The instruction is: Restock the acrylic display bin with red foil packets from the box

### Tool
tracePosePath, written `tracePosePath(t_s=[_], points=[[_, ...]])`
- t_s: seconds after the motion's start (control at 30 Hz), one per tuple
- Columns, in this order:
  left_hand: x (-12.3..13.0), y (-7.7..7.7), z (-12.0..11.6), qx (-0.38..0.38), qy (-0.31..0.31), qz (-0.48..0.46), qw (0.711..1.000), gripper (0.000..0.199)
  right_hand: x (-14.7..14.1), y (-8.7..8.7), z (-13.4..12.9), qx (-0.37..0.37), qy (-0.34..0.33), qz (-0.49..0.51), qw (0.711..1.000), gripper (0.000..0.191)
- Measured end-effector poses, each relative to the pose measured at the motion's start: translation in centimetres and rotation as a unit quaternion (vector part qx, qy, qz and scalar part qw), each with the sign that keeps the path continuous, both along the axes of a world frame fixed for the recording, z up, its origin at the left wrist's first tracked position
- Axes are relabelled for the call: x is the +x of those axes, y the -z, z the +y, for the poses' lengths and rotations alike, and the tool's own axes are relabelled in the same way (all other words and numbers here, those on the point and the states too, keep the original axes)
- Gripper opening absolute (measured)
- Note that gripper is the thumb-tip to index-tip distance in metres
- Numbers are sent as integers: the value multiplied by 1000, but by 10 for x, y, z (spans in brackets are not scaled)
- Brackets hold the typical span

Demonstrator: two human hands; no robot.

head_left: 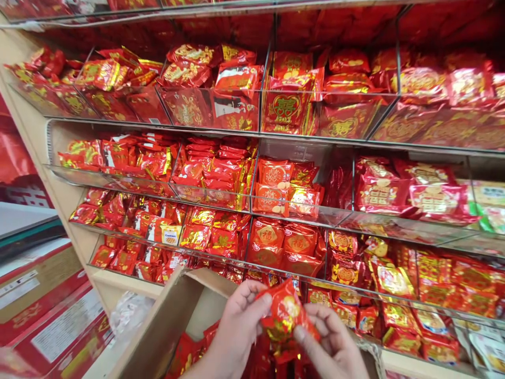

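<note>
Both hands hold a shiny red and gold packet at the lower middle of the head view. My left hand pinches its left side between thumb and fingers. On the right side, my right hand grips it with the thumb in front. Below and around the hands is an open cardboard box with red packets inside. The lower part of the box contents is hidden by the hands and the held packet.
Clear-fronted shelves full of red and gold packets rise in front. Red cartons are stacked at the left. A crumpled clear plastic bag lies left of the cardboard box.
</note>
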State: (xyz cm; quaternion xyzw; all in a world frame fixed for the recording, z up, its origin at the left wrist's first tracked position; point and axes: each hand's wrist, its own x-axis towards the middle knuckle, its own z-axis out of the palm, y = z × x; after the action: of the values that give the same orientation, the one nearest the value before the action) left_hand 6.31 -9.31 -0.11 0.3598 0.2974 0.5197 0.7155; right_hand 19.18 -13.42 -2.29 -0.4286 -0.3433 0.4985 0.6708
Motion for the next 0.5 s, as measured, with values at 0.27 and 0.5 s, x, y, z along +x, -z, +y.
tracePosePath(t_s=[0.27,0.5], points=[[5,-18,-2,-33,-4,-109,993,10,13,-13,11,8,-4,69,998,37],[-3,-12,-3,-30,3,-103,994,8,14,-14,14,16,-7,-68,998,34]])
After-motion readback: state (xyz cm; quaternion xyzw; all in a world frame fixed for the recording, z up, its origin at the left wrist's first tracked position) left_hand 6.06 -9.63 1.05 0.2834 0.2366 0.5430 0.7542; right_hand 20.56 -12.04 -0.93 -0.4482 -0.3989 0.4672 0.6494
